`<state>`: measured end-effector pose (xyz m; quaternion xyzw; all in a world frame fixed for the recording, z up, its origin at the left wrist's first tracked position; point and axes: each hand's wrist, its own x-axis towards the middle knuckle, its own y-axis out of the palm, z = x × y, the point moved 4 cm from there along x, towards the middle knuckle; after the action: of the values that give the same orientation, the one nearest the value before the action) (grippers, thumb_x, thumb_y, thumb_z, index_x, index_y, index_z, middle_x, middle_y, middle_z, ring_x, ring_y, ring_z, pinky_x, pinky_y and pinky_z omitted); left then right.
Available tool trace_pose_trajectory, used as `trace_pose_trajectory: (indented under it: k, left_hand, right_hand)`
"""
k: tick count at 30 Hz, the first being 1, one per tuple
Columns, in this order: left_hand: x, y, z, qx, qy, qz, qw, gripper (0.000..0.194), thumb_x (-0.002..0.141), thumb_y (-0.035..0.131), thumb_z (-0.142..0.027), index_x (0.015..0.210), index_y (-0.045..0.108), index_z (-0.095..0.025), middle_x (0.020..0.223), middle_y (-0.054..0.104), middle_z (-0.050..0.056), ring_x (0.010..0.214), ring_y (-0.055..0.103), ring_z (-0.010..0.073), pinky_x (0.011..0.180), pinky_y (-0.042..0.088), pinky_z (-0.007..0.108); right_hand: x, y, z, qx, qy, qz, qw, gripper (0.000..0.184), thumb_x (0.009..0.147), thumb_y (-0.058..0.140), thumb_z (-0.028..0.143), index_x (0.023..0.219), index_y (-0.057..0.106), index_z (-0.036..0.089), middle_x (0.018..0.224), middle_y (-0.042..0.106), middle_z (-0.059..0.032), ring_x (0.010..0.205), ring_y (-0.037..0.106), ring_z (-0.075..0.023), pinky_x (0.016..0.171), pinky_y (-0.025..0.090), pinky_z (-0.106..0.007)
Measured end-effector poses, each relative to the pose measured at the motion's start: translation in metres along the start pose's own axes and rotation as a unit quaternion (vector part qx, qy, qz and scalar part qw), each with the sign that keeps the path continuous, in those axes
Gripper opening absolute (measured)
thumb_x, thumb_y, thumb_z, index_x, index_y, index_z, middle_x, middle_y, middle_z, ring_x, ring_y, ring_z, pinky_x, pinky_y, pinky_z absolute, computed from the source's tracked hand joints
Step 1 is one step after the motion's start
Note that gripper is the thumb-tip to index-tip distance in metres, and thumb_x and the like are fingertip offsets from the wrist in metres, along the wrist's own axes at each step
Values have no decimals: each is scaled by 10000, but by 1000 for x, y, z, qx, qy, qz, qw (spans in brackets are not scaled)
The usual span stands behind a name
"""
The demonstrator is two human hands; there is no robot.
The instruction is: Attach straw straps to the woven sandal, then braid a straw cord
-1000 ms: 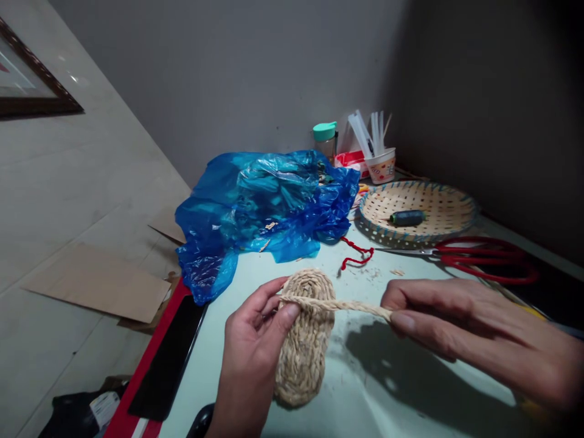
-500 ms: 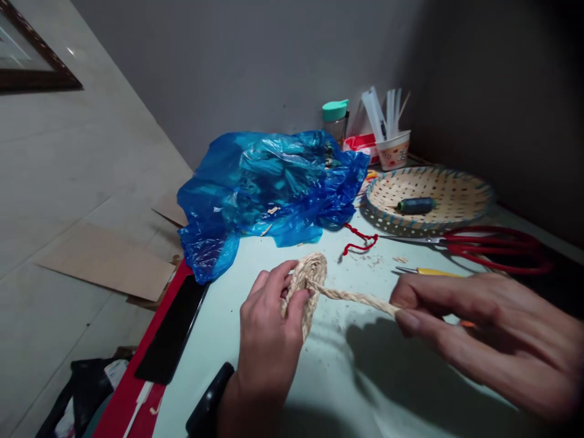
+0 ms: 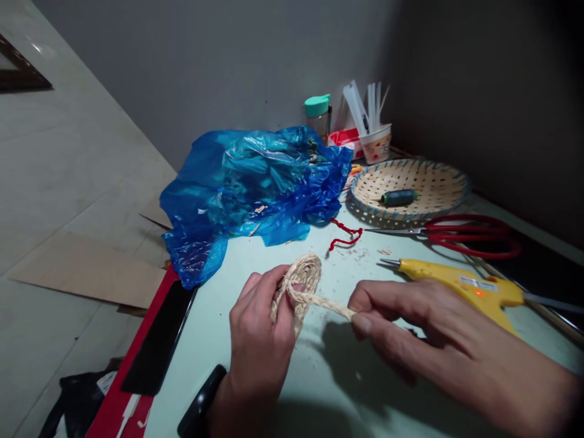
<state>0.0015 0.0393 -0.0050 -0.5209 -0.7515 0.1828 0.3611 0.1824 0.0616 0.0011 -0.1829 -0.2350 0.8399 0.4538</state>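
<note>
My left hand [image 3: 262,331] grips a coil of braided straw cord [image 3: 306,274], its thumb against the near face and fingers behind. The coil is tilted up on edge above the table. From it a loose length of braid [image 3: 329,303] runs right to my right hand [image 3: 424,334], which pinches it between thumb and forefinger. Behind the right hand lies a yellow glue gun [image 3: 456,277] with a lit orange light, partly covered by that hand.
Red-handled scissors [image 3: 474,236] and red yarn [image 3: 345,239] lie beyond the hands. A woven basket [image 3: 433,176] holds a spool of dark thread [image 3: 398,197]. A blue plastic bag [image 3: 255,182], a cup of glue sticks [image 3: 376,146] and a lidded jar [image 3: 317,115] stand behind. A phone [image 3: 159,340] lies at left.
My right hand has moved left, closer to the coil, so the stretch of braid between the hands is shorter. The coil has turned a little, and more of the glue gun shows.
</note>
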Motion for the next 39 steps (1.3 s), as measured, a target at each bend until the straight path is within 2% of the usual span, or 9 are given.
trace_pose_trajectory:
  k: [3, 6, 8, 12, 17, 25, 28, 32, 39]
  left_hand:
    - [-2, -1, 3, -5, -13, 20, 1000, 207, 867, 537, -191, 989, 703, -204, 929, 724, 53, 849, 637, 230, 781, 466, 308]
    - [-2, 0, 8, -67, -68, 58, 994, 214, 888, 539, -243, 1026, 695, -196, 973, 720, 48, 844, 634, 213, 756, 467, 290]
    - [-1, 3, 12, -146, -125, 92, 977, 226, 886, 568, -299, 1040, 696, -195, 946, 727, 39, 785, 623, 194, 682, 467, 268]
    - [0, 10, 19, -297, -223, 137, 918, 271, 833, 662, -374, 1007, 708, -172, 773, 707, 19, 637, 554, 141, 566, 426, 229]
    - [-1, 10, 22, -340, -254, 145, 894, 217, 827, 676, -355, 949, 713, -180, 678, 656, -13, 560, 514, 104, 533, 405, 213]
    - [-1, 7, 21, -398, -273, 145, 864, 155, 829, 675, -292, 921, 717, -174, 699, 677, 3, 598, 575, 121, 559, 444, 219]
    - [0, 9, 21, -440, -295, 147, 835, 156, 808, 698, -273, 912, 717, -159, 710, 687, 15, 594, 596, 130, 552, 464, 225]
    - [0, 12, 19, -482, -314, 156, 803, 144, 785, 717, -257, 863, 714, -136, 705, 696, 34, 600, 627, 146, 567, 499, 236]
    - [0, 10, 16, -476, -308, 159, 808, 195, 773, 739, -244, 933, 721, -134, 775, 723, 49, 639, 654, 155, 605, 516, 243]
  right_hand:
    - [0, 3, 3, 55, -3, 28, 998, 406, 946, 445, 454, 625, 518, 216, 589, 536, 18, 563, 481, -140, 510, 327, -259]
    - [0, 3, 9, 137, -15, 81, 987, 375, 955, 483, 399, 635, 519, 207, 609, 545, 34, 572, 486, -124, 534, 354, -235]
    - [1, 3, 12, 191, -23, 112, 975, 330, 962, 512, 366, 676, 563, 208, 667, 591, 41, 642, 536, -122, 605, 398, -214]
    - [1, 6, 12, 264, -29, 172, 949, 253, 991, 511, 335, 830, 670, 221, 856, 676, 26, 875, 613, -150, 806, 433, -216]
    - [1, 11, 14, 307, -39, 210, 928, 175, 989, 530, 283, 924, 686, 239, 907, 685, 35, 919, 619, -137, 841, 435, -203]
    - [9, 14, 3, 315, -39, 159, 935, 133, 954, 589, 285, 961, 712, 236, 970, 693, 23, 949, 617, -151, 841, 448, -218]
    - [9, 15, 0, 305, -26, 127, 943, 86, 921, 629, 281, 978, 657, 224, 936, 686, 19, 898, 616, -153, 793, 452, -233]
    - [8, 14, -3, 273, -11, 58, 960, 156, 892, 662, 297, 931, 539, 208, 834, 659, 23, 811, 596, -149, 714, 434, -244]
    - [10, 17, -9, 300, -11, 41, 953, 213, 889, 664, 303, 901, 468, 218, 814, 674, 33, 776, 608, -128, 674, 419, -216]
